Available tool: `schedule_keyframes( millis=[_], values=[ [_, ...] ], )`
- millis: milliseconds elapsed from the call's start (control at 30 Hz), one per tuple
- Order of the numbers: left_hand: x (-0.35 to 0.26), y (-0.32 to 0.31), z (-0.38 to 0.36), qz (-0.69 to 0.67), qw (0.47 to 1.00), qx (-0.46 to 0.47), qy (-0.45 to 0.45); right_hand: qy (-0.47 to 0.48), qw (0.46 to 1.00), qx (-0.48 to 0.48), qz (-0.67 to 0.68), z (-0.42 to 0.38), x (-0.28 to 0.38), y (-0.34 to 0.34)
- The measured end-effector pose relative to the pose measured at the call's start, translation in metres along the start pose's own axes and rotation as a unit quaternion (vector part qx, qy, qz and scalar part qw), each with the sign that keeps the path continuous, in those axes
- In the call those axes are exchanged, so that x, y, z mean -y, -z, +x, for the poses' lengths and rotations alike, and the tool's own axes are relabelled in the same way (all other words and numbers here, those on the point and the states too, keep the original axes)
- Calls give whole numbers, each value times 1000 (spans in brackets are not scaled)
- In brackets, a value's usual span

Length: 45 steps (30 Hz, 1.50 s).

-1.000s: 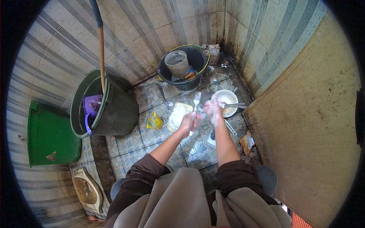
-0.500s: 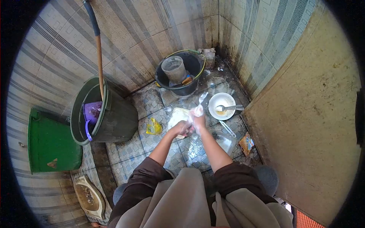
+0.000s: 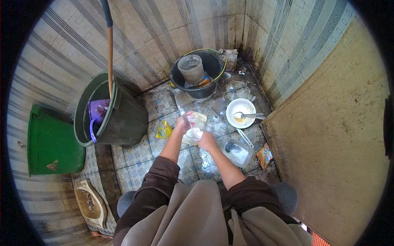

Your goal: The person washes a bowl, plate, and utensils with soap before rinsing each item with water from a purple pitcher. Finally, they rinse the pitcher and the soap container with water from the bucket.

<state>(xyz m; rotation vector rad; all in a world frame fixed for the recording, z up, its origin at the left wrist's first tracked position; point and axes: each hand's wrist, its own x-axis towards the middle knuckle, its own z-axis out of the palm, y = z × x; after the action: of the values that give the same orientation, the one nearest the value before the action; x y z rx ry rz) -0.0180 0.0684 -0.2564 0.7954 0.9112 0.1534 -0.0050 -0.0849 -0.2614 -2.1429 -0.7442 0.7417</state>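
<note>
A pale, slim utensil (image 3: 183, 111), soapy and hard to make out, slants between my two hands. My left hand (image 3: 184, 122) is closed round its upper part. My right hand (image 3: 205, 140) is closed at its lower end with something white and foamy. Beneath both hands lies a whitish oblong tray (image 3: 200, 119) on the tiled floor. A crumpled yellow packet (image 3: 164, 130) is just left of the hands. To the right, a white bowl (image 3: 234, 107) holds a fork and a spoon, and a white-handled utensil (image 3: 245, 138) lies below it.
A clear container (image 3: 243, 156) and an orange wrapper (image 3: 264, 156) lie at the right. A black bucket (image 3: 200, 91) holding a scoop stands at the back. Left are a tall dark bin (image 3: 130, 119) with a purple dipper (image 3: 98, 110) and a green tub (image 3: 55, 143). A door (image 3: 332, 135) borders the right.
Both hands have moved apart; the left has gone up and left with the utensil, the right slightly down and left. The clear container is now less covered by my right arm.
</note>
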Motion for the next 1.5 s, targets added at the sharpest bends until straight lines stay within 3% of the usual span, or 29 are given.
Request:
schedule_keyframes(
  millis=[67, 133, 167, 233, 267, 333, 433, 500, 533, 567, 600, 633, 700, 733, 767, 800, 900, 933, 967, 1000, 1067, 1433, 1500],
  values=[
    [20, 42, 38, -22, 999, 0, 38, 37, 993, 101, -52, 5, -13, 23],
    [54, 84, 73, -37, 986, 82, 139, -20, 994, 104, -31, -9, 6, 73],
    [60, 78, 62, -34, 986, 85, 140, -71, 992, 105, -5, -11, 10, 89],
    [70, 61, 30, 74, 992, -33, 99, -108, 991, 72, 6, 9, -24, 81],
    [71, 57, 26, 78, 991, -32, 101, -145, 988, 44, 13, 16, -38, 76],
    [81, 55, 26, 213, 970, -51, 105, -157, 986, 39, 49, 18, -46, 80],
    [82, 60, 38, 134, 983, -70, 100, -178, 978, 36, 101, 16, -58, 82],
    [77, 50, 43, 204, 970, -92, 98, -198, 969, 40, 141, 15, -65, 84],
    [71, 39, 43, 370, 912, -130, 120, -200, 969, 42, 139, 15, -72, 84],
    [67, 27, 33, 523, 825, -162, 139, -209, 946, 83, 232, 17, -80, 83],
    [55, -6, -2, 759, 628, -168, -29, -215, 914, 122, 322, 18, -88, 86],
    [56, -26, -2, 749, 615, -245, -16, -218, 914, 123, 320, 16, -89, 97],
    [59, -66, -14, 706, 659, -156, -207, -275, 852, 179, 407, 8, -81, 129],
    [71, -80, 1, 686, 675, -119, -246, -314, 834, 208, 402, 10, -86, 140],
    [77, -105, 2, 660, 710, -85, -232, -359, 833, 200, 370, 5, -71, 165],
    [84, -130, 1, 629, 744, -52, -217, -344, 834, 168, 398, 3, -71, 178],
    [136, -173, 40, 602, 753, -80, -255, -306, 839, 130, 430, -3, -67, 210],
    [151, -184, 57, 381, 920, -1, -96, -281, 841, 124, 446, -4, -65, 220],
    [166, -195, 73, 134, 988, -16, 76, -283, 844, 124, 438, -5, -63, 227],
    [168, -204, 78, 57, 987, -11, 147, -272, 840, 123, 453, -7, -60, 231],
    [172, -214, 82, 59, 982, 7, 181, -286, 831, 96, 467, -17, -37, 242],
    [140, -210, 39, 249, 945, 3, 213, -269, 849, 49, 453, -6, -40, 243],
    [122, -201, 14, 279, 938, 7, 207, -222, 794, -10, 565, 1, -40, 239]
  ],
)
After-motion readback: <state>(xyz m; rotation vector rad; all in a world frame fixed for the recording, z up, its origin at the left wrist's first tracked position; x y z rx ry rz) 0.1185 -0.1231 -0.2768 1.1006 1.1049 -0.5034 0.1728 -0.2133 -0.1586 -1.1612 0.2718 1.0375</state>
